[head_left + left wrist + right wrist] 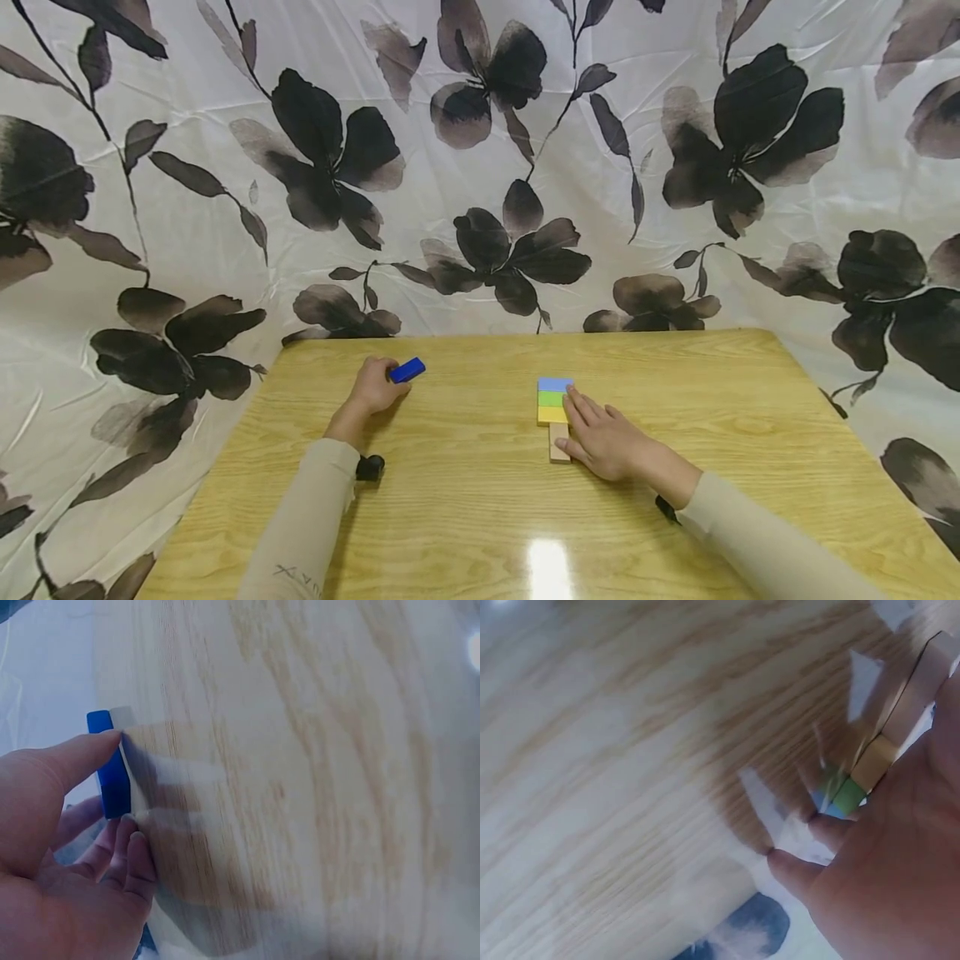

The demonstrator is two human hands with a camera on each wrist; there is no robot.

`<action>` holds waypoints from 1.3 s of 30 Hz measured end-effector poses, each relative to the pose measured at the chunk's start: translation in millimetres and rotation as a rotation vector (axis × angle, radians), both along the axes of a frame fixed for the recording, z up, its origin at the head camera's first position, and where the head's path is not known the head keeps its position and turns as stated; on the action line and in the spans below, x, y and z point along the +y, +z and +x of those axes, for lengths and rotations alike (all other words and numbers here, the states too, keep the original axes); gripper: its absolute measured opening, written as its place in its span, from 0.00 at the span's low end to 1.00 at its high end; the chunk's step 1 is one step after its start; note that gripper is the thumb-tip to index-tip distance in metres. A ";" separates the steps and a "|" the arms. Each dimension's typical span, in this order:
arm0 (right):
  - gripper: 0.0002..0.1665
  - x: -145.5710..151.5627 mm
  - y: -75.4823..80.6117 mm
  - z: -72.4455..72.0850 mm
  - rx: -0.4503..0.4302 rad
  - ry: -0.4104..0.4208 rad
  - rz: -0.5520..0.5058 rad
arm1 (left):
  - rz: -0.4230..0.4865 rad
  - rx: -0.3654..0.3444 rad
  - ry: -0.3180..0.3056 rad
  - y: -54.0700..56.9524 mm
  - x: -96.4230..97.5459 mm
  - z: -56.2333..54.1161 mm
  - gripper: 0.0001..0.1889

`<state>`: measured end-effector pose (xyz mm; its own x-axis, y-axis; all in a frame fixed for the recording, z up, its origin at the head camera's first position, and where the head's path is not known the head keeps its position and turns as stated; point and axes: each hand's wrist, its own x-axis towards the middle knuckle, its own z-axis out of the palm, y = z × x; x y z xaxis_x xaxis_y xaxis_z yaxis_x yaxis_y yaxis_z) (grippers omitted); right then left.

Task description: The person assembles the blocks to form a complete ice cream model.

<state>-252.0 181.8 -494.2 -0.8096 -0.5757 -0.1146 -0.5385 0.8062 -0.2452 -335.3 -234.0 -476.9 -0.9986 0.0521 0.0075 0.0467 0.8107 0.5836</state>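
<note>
In the head view my left hand point(375, 387) pinches a dark blue block point(408, 370) between thumb and fingers, over the table's far left part. The left wrist view shows the thumb across the face of this dark blue block point(114, 780). To the right, light blue point(554, 384), green point(551, 399) and yellow point(550, 415) blocks lie side by side in a stack-like row. A plain wooden block point(558, 450) extends from the yellow one toward me. My right hand point(609, 439) lies along their right side with fingers extended, fingertips at the coloured blocks and thumb at the wooden one.
A wood-grain table point(450, 500) spreads beneath both hands. Behind its far edge hangs a white cloth point(420, 183) with dark flowers. Small black devices sit at the left wrist point(370, 467) and right wrist point(666, 508). Light glares near the table's front.
</note>
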 end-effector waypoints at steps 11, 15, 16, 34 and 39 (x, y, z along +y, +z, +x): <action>0.49 3.7 0.2 -1.1 0.007 0.030 0.061 | 0.043 -0.024 0.012 1.8 -4.2 3.9 0.20; 0.49 6.1 -2.2 -1.6 0.006 0.031 0.068 | 0.063 -0.013 0.018 4.0 -4.3 5.9 0.19; 0.49 6.3 -2.2 -1.7 0.006 0.032 0.070 | 0.070 -0.010 0.021 4.5 -4.4 6.1 0.18; 0.48 1.9 7.3 -2.4 0.000 0.036 0.073 | 0.189 0.014 0.021 0.1 -6.4 -0.4 0.22; 0.48 0.8 8.4 -2.0 -0.006 0.038 0.075 | 0.196 0.034 -0.039 -0.8 0.7 -3.0 0.21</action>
